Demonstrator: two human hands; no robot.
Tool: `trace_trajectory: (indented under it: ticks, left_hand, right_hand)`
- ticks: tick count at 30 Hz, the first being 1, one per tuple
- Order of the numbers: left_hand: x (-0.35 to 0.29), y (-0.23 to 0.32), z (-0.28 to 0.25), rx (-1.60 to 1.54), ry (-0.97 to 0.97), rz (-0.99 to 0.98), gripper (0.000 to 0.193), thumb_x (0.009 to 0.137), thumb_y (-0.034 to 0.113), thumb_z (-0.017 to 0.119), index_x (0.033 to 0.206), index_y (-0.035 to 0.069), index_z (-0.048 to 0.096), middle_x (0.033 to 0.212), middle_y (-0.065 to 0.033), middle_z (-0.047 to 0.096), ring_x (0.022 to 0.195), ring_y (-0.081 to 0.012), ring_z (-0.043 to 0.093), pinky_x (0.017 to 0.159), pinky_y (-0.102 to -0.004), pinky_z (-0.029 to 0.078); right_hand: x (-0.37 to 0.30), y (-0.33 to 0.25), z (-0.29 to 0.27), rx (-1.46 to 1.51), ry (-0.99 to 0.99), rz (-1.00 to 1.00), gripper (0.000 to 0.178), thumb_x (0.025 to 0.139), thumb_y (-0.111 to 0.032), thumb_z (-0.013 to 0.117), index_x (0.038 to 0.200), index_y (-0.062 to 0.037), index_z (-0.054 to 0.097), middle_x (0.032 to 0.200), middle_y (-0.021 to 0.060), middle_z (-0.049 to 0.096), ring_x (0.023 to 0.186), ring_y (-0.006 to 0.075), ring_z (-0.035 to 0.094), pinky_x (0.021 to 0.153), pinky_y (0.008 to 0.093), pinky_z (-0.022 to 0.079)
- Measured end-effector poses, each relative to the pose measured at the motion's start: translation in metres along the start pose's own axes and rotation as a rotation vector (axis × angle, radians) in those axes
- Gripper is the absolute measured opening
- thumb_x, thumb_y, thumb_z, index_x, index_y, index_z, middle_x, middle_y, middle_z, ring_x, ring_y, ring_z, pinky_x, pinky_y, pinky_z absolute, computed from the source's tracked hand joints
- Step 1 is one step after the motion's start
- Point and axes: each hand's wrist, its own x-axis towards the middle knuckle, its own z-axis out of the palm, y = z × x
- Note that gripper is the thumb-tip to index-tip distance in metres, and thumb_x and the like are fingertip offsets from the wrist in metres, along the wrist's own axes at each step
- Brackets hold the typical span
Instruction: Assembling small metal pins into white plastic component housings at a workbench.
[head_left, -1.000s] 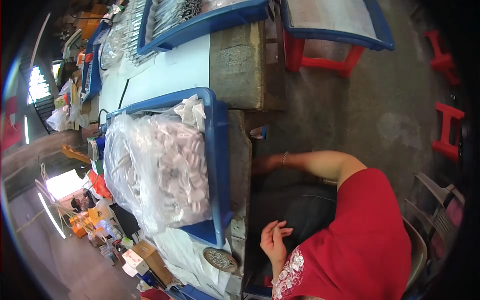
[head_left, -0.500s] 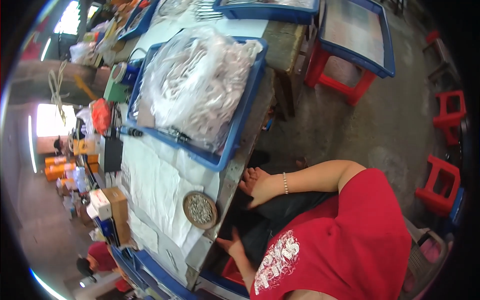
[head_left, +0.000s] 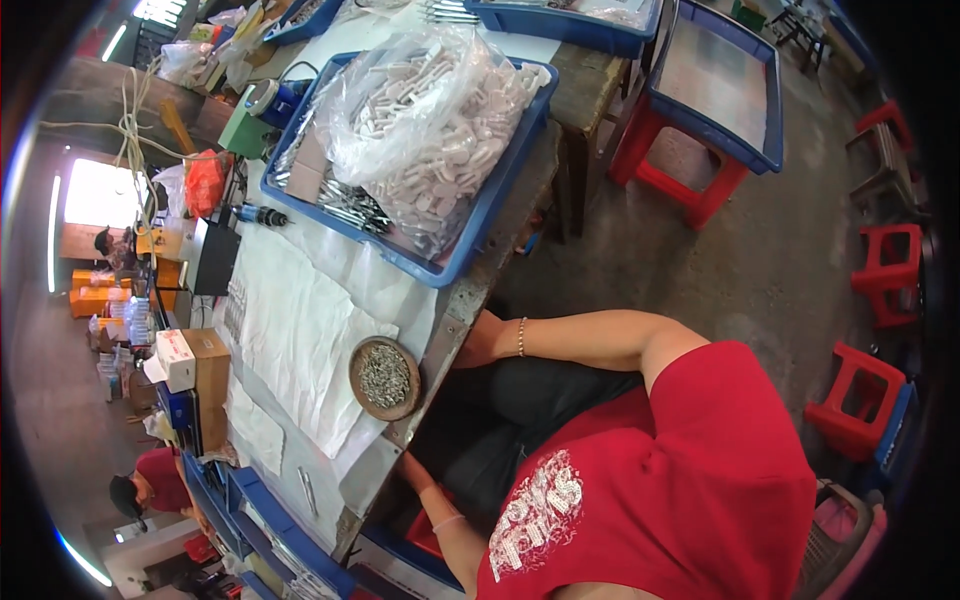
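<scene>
My right hand (head_left: pixel 483 340), with a beaded bracelet at its wrist, is at the front edge of the workbench (head_left: pixel 400 432); its fingers disappear under that edge. Lower in the view, my left hand (head_left: pixel 413 470) also reaches beneath the edge, its fingers hidden. What either hand touches or holds cannot be seen. Nearest to both, on the bench top, sits a round brown bowl (head_left: pixel 357 392) filled with small metal parts (head_left: pixel 385 377).
A blue tray (head_left: pixel 450 272) holds bagged pale pieces (head_left: pixel 440 150) and dark metal pieces (head_left: pixel 352 208). White cloth (head_left: pixel 290 325) covers part of the bench. Red stools (head_left: pixel 860 400) stand on the right; another blue tray (head_left: pixel 775 130) rests on a red stool. A co-worker (head_left: pixel 165 480) is at lower left.
Both hands have moved left, under the bench edge; their fingers showed before and are now hidden. The view has shifted, and the bench things appear slightly turned.
</scene>
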Motion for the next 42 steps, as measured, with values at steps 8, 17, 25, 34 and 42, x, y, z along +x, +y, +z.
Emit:
trace_trajectory:
  ticks: [8,17,25,34,42]
  left_hand:
    - [0.0,-0.012,0.018,0.034,-0.062,0.011,0.071,0.089,0.048,0.045,0.133,-0.006,0.032,0.137,-0.0225,0.035,0.127,-0.0262,0.034,0.104,-0.0356,0.027]
    - [-0.052,0.092,0.057,0.245,-0.008,0.136,0.072,0.079,0.041,0.065,0.131,0.0,0.038,0.132,-0.0177,0.044,0.122,-0.0304,0.042,0.101,-0.0372,0.031]
    - [-0.088,0.029,0.022,0.255,-0.161,-0.215,0.075,0.083,0.037,0.059,0.14,0.002,0.024,0.138,-0.0212,0.034,0.13,-0.028,0.03,0.106,-0.0331,0.023]
    - [-0.144,0.113,-0.049,-1.842,-0.533,0.003,0.099,0.079,0.073,0.031,0.142,0.002,0.005,0.147,-0.0218,0.009,0.136,-0.0322,0.017,0.106,-0.0566,0.017]
    - [-0.131,0.076,-0.049,-1.781,-0.179,0.061,0.087,0.082,0.069,0.033,0.134,-0.001,0.031,0.137,-0.0209,0.036,0.126,-0.0313,0.037,0.104,-0.048,0.029]
  right_hand:
    - [-0.025,-0.092,-0.073,-0.462,-0.545,0.208,0.075,0.066,-0.042,0.063,0.122,0.0035,0.044,0.119,0.02,0.047,0.108,0.0311,0.045,0.085,0.0414,0.039]
    - [-0.044,-0.016,0.092,-1.24,-0.414,-0.145,0.053,0.082,-0.037,0.048,0.126,-0.0068,0.046,0.132,0.0134,0.043,0.125,0.03,0.037,0.101,0.0492,0.031]
    - [-0.006,-0.099,-0.048,-0.653,-0.506,0.029,0.059,0.077,-0.039,0.061,0.119,0.0009,0.05,0.118,0.0285,0.046,0.112,0.0425,0.041,0.098,0.0527,0.028]
    - [0.037,-0.16,-0.07,0.276,-1.242,0.356,0.035,0.077,-0.013,0.064,0.107,0.0006,0.053,0.097,0.0154,0.057,0.083,0.0319,0.057,0.077,0.0364,0.046]
    - [0.023,-0.168,0.013,-0.066,-1.17,0.137,0.069,0.078,-0.025,0.065,0.132,0.0016,0.03,0.119,0.0309,0.044,0.108,0.0435,0.046,0.09,0.0429,0.041]
